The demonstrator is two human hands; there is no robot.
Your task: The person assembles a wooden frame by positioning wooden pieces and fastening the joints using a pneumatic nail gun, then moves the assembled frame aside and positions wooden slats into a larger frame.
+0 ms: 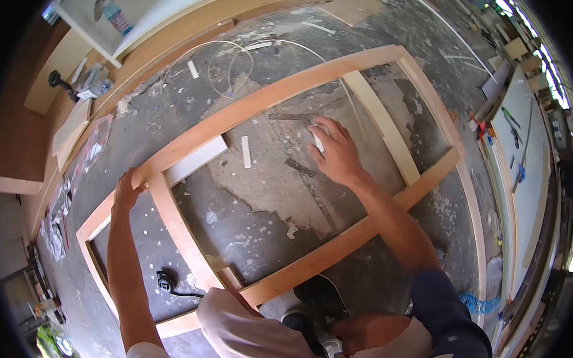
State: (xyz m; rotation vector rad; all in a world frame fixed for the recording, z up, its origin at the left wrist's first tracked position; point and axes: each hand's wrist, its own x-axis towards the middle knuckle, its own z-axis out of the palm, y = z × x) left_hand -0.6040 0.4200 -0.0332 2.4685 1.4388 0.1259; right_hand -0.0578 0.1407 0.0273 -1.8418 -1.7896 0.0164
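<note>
The wooden frame [315, 258] lies flat on the floor [261, 180], perhaps because it is too big for holding up; its middle is the clock's centre here. At nine o'clock the left hand [127, 188] grasps the far rail beside a crossbar joint, likely to steady the frame. At two o'clock the right hand [342, 156] hangs over an opening, fingers loosely curled. A white strip [318, 139] shows between thumb and fingers; whether it is pinched or lies beyond, I cannot tell.

Around this, the bottle [116, 17] stands in a cabinet at eleven. The tape measure [164, 282] lies within the frame at eight, in the way of anything passing there. A coil [232, 69] sprawls beyond the far rail towards twelve. A knee [225, 313] covers part of the near rail at seven, and a shoe [321, 295] sits close by at five. Panels [522, 168] lean at three.
</note>
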